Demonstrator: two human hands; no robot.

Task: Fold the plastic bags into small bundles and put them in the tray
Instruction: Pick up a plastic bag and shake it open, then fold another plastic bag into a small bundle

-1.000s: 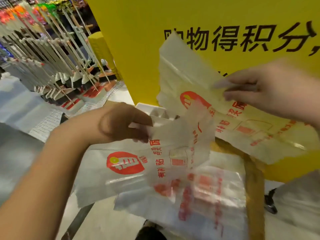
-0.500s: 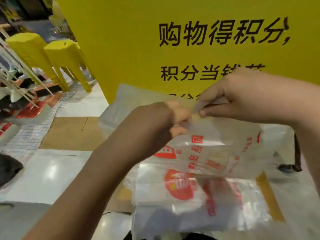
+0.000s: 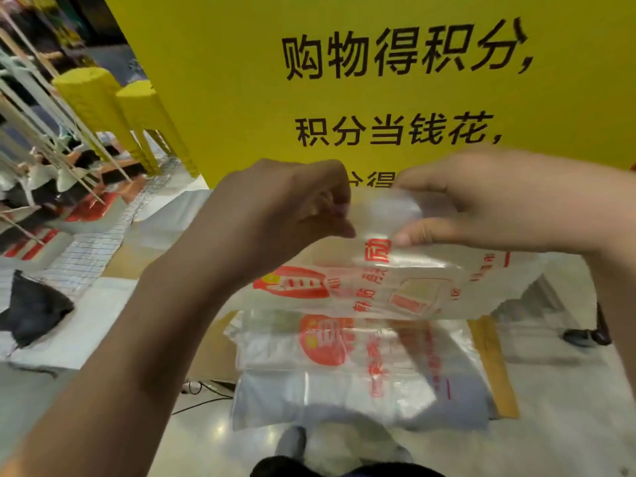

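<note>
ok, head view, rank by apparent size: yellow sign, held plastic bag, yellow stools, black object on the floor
1. yellow sign, fills most of the upper frame
2. held plastic bag, but it is nearest the camera, so inflated
3. yellow stools, the two stacks together
4. black object, on the floor at left

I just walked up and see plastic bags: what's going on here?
A person holds one printed plastic bag up before a yellow sign, left hand and right hand both pinching its top edge. More bags lie in a stack underneath. The held bag is not yet folded into a bundle.
</note>
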